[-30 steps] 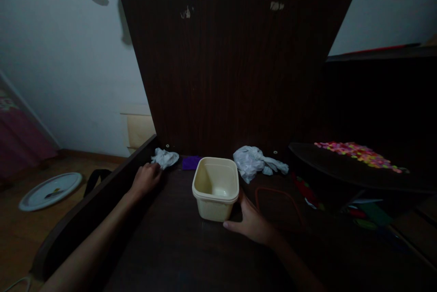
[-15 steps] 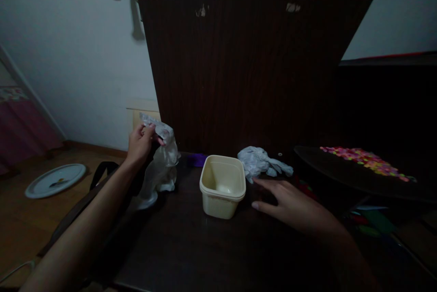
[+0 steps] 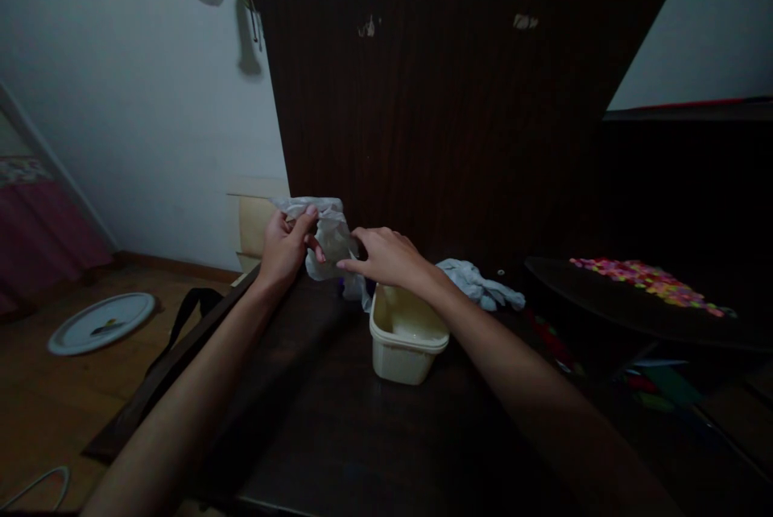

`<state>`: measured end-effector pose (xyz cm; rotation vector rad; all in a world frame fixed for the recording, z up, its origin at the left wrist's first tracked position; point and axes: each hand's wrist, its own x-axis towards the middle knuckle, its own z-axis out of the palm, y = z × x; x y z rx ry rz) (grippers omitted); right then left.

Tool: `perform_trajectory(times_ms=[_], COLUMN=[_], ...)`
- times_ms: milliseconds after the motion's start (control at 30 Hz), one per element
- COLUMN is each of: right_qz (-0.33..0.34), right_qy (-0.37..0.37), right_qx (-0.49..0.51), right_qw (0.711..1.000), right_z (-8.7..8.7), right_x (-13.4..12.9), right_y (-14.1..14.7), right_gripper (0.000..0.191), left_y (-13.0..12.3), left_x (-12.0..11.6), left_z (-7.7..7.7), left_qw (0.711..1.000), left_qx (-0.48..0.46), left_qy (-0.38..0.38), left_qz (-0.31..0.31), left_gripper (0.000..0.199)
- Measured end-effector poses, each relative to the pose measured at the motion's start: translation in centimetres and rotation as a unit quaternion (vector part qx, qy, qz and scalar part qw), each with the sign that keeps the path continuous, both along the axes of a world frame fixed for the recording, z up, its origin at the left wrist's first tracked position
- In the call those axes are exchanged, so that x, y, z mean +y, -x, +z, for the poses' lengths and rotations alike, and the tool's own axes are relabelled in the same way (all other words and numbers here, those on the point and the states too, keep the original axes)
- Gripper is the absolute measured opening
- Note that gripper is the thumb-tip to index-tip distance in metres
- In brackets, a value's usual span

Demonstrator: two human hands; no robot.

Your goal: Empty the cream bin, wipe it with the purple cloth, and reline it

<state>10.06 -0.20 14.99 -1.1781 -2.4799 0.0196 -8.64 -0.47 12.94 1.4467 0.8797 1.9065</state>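
A thin, whitish plastic bag [image 3: 332,235] hangs above the dark tabletop, pinched at its top by my left hand [image 3: 288,247]. My right hand [image 3: 390,258] reaches across the cream plastic tub [image 3: 406,357] to the bag's right side. Its thumb and fingers are apart around the bag's edge; whether they touch it I cannot make out. The tub stands upright and open, its far right rim hidden by my right forearm. Behind it lies a second crumpled plastic bag [image 3: 480,283], partly covered by that arm. Something purple [image 3: 350,290] shows behind the hanging bag.
A dark wooden panel [image 3: 435,122] rises behind the table. On the right, a dark shelf [image 3: 580,299] bears a heap of small colourful pieces [image 3: 649,283]. A white round lid-like object [image 3: 102,324] lies on the wooden floor at left, near a black strap [image 3: 190,316].
My right hand has moved left from beside the tub, over it, to the bag. My left hand has brought the bag rightwards and gathered it up. The view has shifted slightly.
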Motion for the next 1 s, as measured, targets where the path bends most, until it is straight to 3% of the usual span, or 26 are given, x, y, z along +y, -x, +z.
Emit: perform_trajectory(times_ms=[167, 300, 467, 700, 767, 867, 933, 1000], right_qz=[-0.05, -0.077, -0.087, -0.055, -0.045, -0.034, -0.025, -0.012], right_qy=[-0.004, -0.016, -0.036, -0.017, -0.01, -0.001, 0.012, 0.03], right_qx=[0.071, 0.161, 0.305, 0.409, 0.42, 0.428, 0.431, 0.437], right_qw=[0.996, 0.984, 0.948, 0.911, 0.906, 0.903, 0.902, 0.899], right_z=[-1.2, -1.3, -0.8, 0.2, 0.5, 0.7, 0.7, 0.7], right_x=[4.4, 6.6, 8.7, 10.2, 10.2, 10.0, 9.9, 9.8], right_y=[1.7, 0.9, -1.1, -3.4, -4.1, -5.1, -5.6, -5.9], right_gripper=[0.018, 0.01, 0.009, 0.01, 0.012, 0.014, 0.014, 0.014], left_y=[0.2, 1.4, 2.3, 2.2, 1.8, 0.7, -0.5, -1.9], left_x=[-0.3, -0.3, 0.5, 3.5, 3.8, 3.3, 2.9, 2.8], left_z=[0.8, 0.7, -0.6, -3.2, -3.7, -3.9, -3.8, -3.6], left_qw=[1.0, 0.999, 0.995, 0.992, 0.99, 0.983, 0.986, 0.996], left_qx=[0.013, 0.012, 0.001, -0.024, -0.007, 0.062, 0.085, 0.06], left_qy=[-0.01, -0.015, 0.012, 0.04, 0.024, -0.027, -0.039, -0.005], left_qz=[-0.019, 0.029, 0.1, 0.116, 0.141, 0.169, 0.136, 0.059], left_gripper=[0.047, 0.046, 0.039, 0.037, 0.051, 0.094, 0.111, 0.123])
